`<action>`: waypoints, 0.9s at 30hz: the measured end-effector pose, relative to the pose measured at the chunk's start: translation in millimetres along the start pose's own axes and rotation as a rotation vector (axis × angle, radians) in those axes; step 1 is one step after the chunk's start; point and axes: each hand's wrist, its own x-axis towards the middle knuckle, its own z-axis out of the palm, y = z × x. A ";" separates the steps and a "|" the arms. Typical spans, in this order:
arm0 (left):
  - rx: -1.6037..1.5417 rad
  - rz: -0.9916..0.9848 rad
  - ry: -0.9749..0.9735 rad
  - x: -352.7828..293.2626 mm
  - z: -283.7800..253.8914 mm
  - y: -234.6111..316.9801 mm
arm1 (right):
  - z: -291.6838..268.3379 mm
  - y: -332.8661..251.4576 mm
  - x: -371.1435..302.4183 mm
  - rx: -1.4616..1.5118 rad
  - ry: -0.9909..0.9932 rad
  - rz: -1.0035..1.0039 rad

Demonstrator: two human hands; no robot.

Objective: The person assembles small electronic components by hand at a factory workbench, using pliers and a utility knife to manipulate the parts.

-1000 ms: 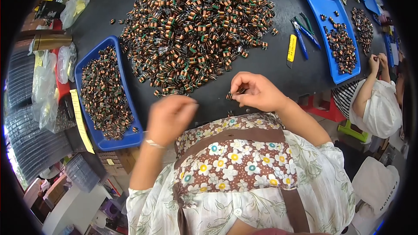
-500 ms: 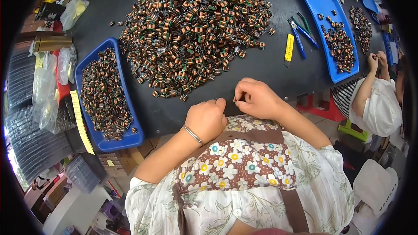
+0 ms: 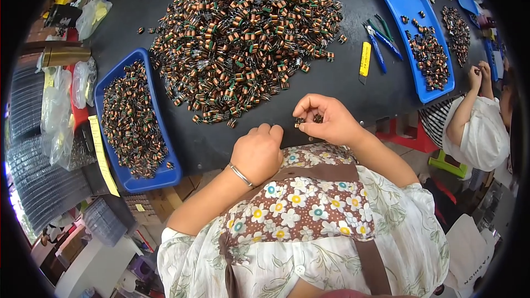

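Observation:
My right hand (image 3: 330, 122) is curled around several small copper-wound coils (image 3: 317, 118), with one near the thumb tip. Beside it, a short gap away, my left hand (image 3: 258, 150) is closed with its knuckles up. Whatever its fingers may hold is hidden. Both hands are at the near edge of the black table (image 3: 353, 94), in front of my flowered apron. Just beyond them rises a large heap of the same coils (image 3: 243, 38), copper with black and green parts and wire legs.
A blue tray (image 3: 178, 176) full of coils sits at left, beside a yellow paper strip (image 3: 104, 157). Toward the right lie a yellow cutter knife (image 3: 364, 60), blue-handled pliers (image 3: 377, 49), green-handled pliers (image 3: 385, 26) and another blue tray (image 3: 406, 38). A co-worker (image 3: 477, 124) sits at far right.
My right hand has turned and opened slightly, bringing several coils in its palm into view. The left hand has shifted a little, and the gap between the hands remains small.

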 end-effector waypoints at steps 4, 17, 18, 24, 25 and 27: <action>-0.355 -0.047 0.047 1.9 0.6 -11.9 | 0.0 -1.6 0.4 -0.013 -0.001 0.030; -2.035 -0.598 -0.334 16.6 10.0 -8.8 | 25.6 -39.3 -1.6 -0.364 -0.153 -0.566; -2.021 -0.584 -0.322 15.6 9.9 -9.0 | 19.6 -39.9 1.2 -0.347 -0.098 -0.471; -1.955 -0.539 -0.343 11.8 14.4 -16.9 | -78.7 -12.4 42.4 -0.908 0.670 -0.433; -1.946 -0.537 -0.353 12.3 12.7 -16.2 | -93.9 -11.2 47.9 -1.072 0.688 -0.499; -1.936 -0.536 -0.360 12.5 12.8 -16.0 | -101.2 -7.4 56.9 -1.113 0.714 -0.430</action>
